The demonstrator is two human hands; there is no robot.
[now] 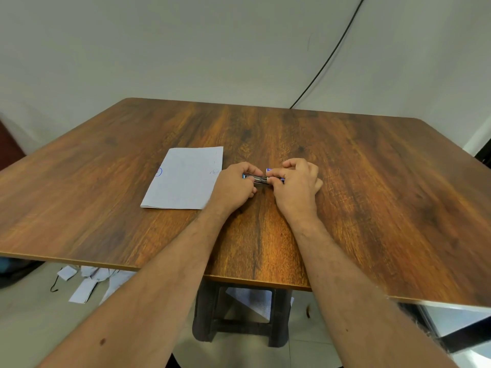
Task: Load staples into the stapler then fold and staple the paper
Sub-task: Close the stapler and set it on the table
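- A small stapler (261, 178), metal with blue parts, is held low over the wooden table (372, 195), a little past the middle of the tabletop toward 12 o'clock.
- The stapler's left end is gripped by the left hand (235, 185); the fingers are curled over its top and the thumb is tucked beneath.
- The right end is pinched by the right hand (297, 181), with thumb and forefinger closed on the metal part at the middle and the remaining fingers arched above.
- A blue tip is seen just above the right forefinger, at 12 o'clock of the stapler's middle; whether the stapler's top is lifted cannot be told, since most of it is covered by the fingers.
- Whether staples are in the stapler or between the fingers cannot be told.
- A sheet of paper (186, 179) lies flat on the table at 9 o'clock of the stapler, just beside the left hand, its near right corner hidden under the left wrist.
- Small blue pen marks are seen near the left and right edges of the paper.
- A black cable (329, 55) is seen on the pale wall (186, 49), running down behind the table's far edge at about 1 o'clock.
- Below the table, a dark stool (241, 314) stands at 6 o'clock, and paper scraps (87, 285) lie on the floor at about 8 o'clock.
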